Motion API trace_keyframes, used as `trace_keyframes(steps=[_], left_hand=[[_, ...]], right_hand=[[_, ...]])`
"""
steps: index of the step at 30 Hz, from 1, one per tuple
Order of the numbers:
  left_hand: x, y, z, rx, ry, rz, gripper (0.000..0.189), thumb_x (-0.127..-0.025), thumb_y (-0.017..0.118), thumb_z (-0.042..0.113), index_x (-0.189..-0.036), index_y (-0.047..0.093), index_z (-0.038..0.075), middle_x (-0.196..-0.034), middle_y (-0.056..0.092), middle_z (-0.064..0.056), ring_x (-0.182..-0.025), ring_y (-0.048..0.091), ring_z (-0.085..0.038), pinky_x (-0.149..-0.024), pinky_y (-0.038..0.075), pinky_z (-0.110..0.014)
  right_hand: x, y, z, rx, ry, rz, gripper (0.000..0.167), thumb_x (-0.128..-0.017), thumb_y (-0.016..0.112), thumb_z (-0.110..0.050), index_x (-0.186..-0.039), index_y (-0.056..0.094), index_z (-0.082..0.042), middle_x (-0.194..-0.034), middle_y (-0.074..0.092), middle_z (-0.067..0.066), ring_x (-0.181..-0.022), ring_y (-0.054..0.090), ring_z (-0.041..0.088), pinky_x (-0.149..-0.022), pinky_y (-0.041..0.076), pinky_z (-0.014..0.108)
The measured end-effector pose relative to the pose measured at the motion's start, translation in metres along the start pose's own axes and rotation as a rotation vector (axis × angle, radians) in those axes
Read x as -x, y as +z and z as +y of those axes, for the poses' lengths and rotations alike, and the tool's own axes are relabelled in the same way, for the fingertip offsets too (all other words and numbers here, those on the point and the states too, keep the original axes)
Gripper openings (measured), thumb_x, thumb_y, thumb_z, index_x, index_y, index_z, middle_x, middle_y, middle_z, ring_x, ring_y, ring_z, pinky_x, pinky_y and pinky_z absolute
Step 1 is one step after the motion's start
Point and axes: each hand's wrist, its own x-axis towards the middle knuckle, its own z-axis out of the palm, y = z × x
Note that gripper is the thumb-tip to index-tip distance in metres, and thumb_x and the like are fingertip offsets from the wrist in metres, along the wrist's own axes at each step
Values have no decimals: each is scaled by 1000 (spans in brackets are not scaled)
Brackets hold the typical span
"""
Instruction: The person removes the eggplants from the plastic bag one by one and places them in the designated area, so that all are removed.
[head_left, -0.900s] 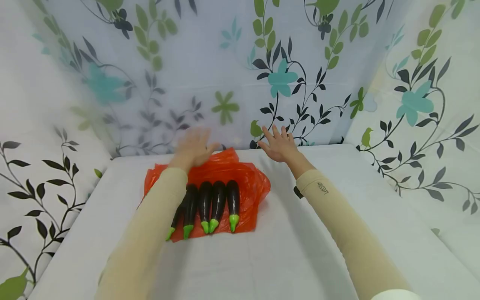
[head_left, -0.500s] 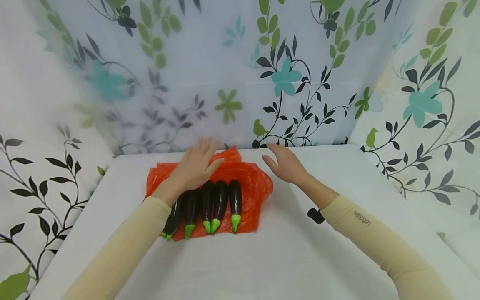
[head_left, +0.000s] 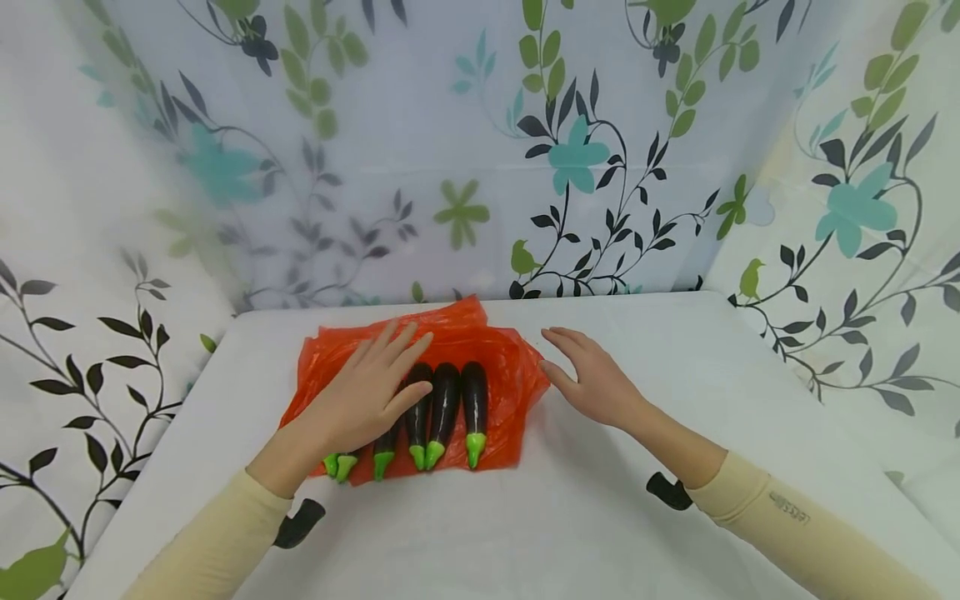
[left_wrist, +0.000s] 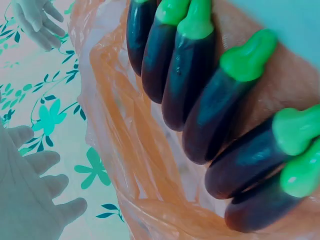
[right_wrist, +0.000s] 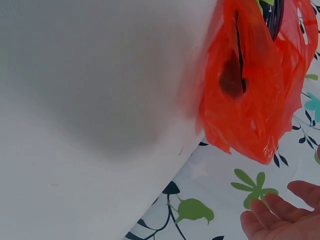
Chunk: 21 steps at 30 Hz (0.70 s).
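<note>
Several dark eggplants with bright green stem ends (head_left: 474,404) lie in a row on a red plastic bag (head_left: 506,417). My left hand (head_left: 367,392) hovers over the row's left part with straight fingers and hides some of it. In the left wrist view the eggplants (left_wrist: 192,75) fan out on the bag, and the left hand (left_wrist: 37,185) shows at the lower left, holding nothing. My right hand (head_left: 592,379) is at the bag's right edge, fingers loosely extended and holding nothing. The right wrist view has the right hand (right_wrist: 285,215) low at the right, apart from the bag (right_wrist: 245,100).
A white table (head_left: 525,542) carries the bag near its far edge. Behind and at both sides hang white sheets (head_left: 450,125) printed with leaves, flowers and birds. Black wrist-worn pieces (head_left: 300,523) show beside both forearms.
Both hands have come back from the far edge of the table toward the person. The left now covers part of the eggplant row; the right has lowered beside the bag. The eggplants stay put.
</note>
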Motion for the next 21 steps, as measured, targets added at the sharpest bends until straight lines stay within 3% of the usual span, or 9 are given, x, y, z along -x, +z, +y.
trace_keyframes(steps=[10, 15, 21], left_hand=[[47, 3, -5, 45, 4, 39, 68, -99, 47, 54, -152, 35, 14, -157, 31, -7, -145, 25, -31, -110, 28, -54], [67, 5, -14, 11, 10, 97, 59, -98, 56, 45, -145, 47, 12, -149, 44, -8, -137, 39, -32, -101, 40, -53], [85, 9, -26, -23, -1, 142, 49, -95, 65, 35, -135, 57, 9, -137, 55, -10, -125, 52, -33, -94, 46, -51]], right_hand=[[33, 8, -7, -10, -16, -16, 55, -98, 58, -36, -145, 46, -9, -146, 46, 11, -133, 43, 33, -98, 43, 54], [40, 8, -15, -21, -35, -16, 56, -98, 59, -36, -146, 45, -11, -146, 46, 8, -133, 43, 29, -97, 45, 51], [43, 7, -25, -42, -71, -4, 55, -98, 59, -34, -146, 46, -12, -146, 46, 5, -134, 43, 26, -97, 46, 48]])
